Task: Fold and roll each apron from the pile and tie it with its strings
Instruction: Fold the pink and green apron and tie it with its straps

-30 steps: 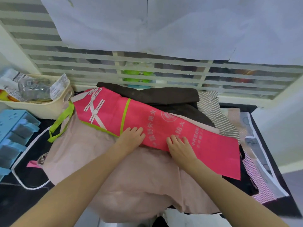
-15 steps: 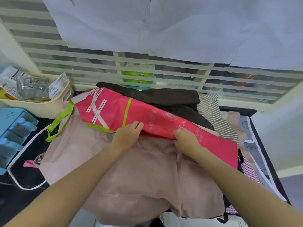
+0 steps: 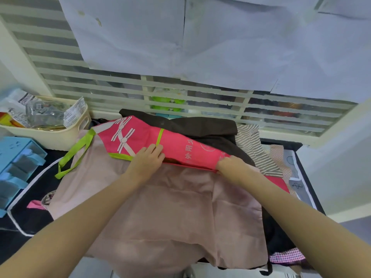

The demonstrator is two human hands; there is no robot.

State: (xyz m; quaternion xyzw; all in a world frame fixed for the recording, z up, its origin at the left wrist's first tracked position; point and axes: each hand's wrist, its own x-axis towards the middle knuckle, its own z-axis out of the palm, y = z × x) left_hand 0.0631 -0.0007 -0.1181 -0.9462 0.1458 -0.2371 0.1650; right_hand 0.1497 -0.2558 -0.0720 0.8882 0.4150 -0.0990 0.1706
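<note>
A bright pink apron (image 3: 180,145) with lime green trim lies folded into a long narrow band across the top of the pile. Its green strap (image 3: 74,155) trails off to the left. My left hand (image 3: 148,158) grips the band's near edge at the middle, fingers curled over the fold. My right hand (image 3: 230,164) grips the same edge further right, fingers tucked under the pink cloth. Beneath lies a dusty pink apron (image 3: 172,213) spread flat, with a dark brown apron (image 3: 200,127) and a striped one (image 3: 253,149) behind.
A cream basket (image 3: 60,135) of packets stands at the back left, a blue plastic organiser (image 3: 16,163) in front of it. A slatted window grille (image 3: 180,93) runs behind the pile. Checked cloth (image 3: 287,256) hangs at the right front of the black table (image 3: 20,219).
The pink apron's near half has been folded away from me, making a narrower band. Both hands went from lying flat on it to gripping its folded edge.
</note>
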